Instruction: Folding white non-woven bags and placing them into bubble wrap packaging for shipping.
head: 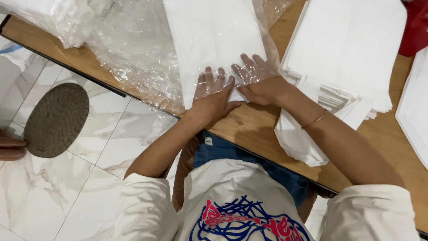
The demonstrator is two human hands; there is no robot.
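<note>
A folded white cloth (214, 35) lies on the wooden table (254, 127), half inside a clear plastic bag (133, 49). The fingers of my left hand (213, 96) reach under the clear plastic at the bag's open end and lie flat on the cloth. Beside it, my right hand (258, 80) also has its fingers tucked under the plastic, pressing on the cloth's near corner. A thin bracelet (314, 120) circles my right wrist.
A tall stack of folded white pieces (347, 49) stands to the right, with more white pieces (414, 116) at the far right edge. Bagged white goods (58, 18) lie at top left. A round woven mat (55, 120) sits on the marble floor.
</note>
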